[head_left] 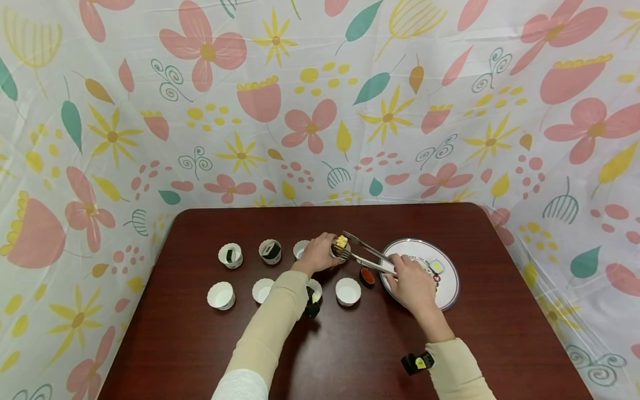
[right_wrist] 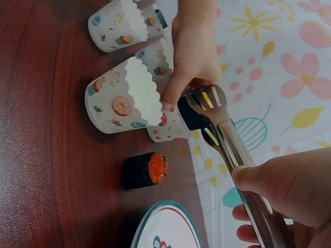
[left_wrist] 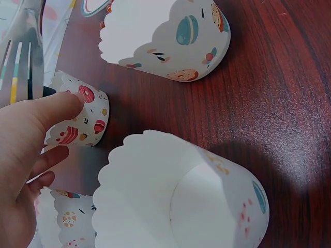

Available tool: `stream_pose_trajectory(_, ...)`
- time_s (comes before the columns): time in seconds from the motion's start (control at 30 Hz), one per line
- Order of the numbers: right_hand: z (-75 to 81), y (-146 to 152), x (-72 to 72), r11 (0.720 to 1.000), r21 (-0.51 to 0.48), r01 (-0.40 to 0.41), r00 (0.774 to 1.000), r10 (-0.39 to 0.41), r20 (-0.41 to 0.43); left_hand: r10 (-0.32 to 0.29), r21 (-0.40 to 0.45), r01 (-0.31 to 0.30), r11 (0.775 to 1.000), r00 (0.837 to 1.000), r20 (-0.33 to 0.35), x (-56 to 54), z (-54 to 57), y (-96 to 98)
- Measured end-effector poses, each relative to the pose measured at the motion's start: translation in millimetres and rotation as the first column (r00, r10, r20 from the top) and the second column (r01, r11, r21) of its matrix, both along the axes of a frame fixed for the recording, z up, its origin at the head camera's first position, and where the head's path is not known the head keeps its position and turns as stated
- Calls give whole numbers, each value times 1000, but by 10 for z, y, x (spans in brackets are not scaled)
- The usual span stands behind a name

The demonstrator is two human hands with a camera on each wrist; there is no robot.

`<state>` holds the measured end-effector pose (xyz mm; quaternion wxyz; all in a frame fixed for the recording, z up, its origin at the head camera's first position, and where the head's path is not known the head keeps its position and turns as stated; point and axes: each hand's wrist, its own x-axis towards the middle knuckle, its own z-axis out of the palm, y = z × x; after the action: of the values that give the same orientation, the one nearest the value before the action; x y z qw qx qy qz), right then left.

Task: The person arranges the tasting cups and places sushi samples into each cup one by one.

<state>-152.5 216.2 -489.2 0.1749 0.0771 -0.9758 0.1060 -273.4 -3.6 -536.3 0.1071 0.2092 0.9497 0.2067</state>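
Note:
My left hand (head_left: 319, 253) grips the side of a patterned paper baking cup (left_wrist: 95, 111), thumb on the near wall, at the right end of the back row. My right hand (head_left: 412, 282) holds metal tongs (right_wrist: 238, 150), their slotted tips pinching a dark-wrapped sushi piece (right_wrist: 191, 114) with yellow topping. In the head view that piece is at the mouth of the held cup, partly covered by the tongs. A sushi piece with orange-red roe (head_left: 367, 277) stands on the table between the cups and the plate (head_left: 454, 278). A small pale piece (head_left: 436, 266) lies on the plate.
Other paper cups stand in two rows to the left. Two in the back row hold dark-wrapped pieces: the far-left cup (head_left: 230, 255) and its neighbour (head_left: 270, 252). The front row includes a white cup (head_left: 348, 291) near the roe piece. A flowered cloth (head_left: 310, 128) hangs behind the table.

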Motion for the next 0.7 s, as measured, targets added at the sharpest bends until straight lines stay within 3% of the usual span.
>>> stream_pose_trajectory(0.47, -65, 5, 12, 999, -29, 23, 999, -22, 49, 6, -16, -6, 1000, 1000, 22, -22, -33, 16)
stream_pose_trajectory(0.7, 2, 26, 42, 998, -41, 47, 998, -45, 51, 8, -22, -8, 1000, 1000, -5, -18, -46, 3)
